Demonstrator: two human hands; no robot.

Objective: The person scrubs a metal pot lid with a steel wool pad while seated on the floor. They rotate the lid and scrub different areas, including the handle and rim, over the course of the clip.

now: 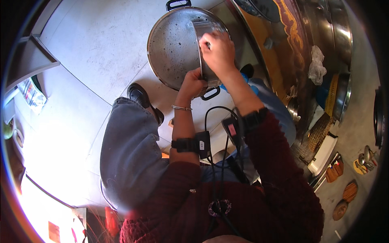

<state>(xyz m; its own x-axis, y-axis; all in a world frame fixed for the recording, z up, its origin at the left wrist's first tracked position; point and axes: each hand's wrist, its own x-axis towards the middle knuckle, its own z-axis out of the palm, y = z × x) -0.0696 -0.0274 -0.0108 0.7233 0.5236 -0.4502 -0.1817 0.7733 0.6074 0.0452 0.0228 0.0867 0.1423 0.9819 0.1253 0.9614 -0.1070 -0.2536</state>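
A wide metal pot (pixel 170 45) with black handles stands on the floor before me, holding greyish, bubbly liquid. Tilted over its right half is a shiny, thin-rimmed vessel or lid (pixel 201 30); which of these it is I cannot tell. My left hand (pixel 194 82) grips its near edge, above the pot's near rim. My right hand (pixel 218 51) is curled against the inner side of this shiny piece and slightly blurred. A small dark, glinting spot shows between its fingers, but whether it holds something is unclear.
My knees flank the pot's near side, with a black shoe (pixel 138 94) on the left. Black cables (pixel 225 107) hang between my forearms. Something bright blue (pixel 244 79) lies by my right wrist. To the right are a yellow basket (pixel 331 95), a crumpled plastic bag (pixel 317 65) and hanging utensils (pixel 366 159).
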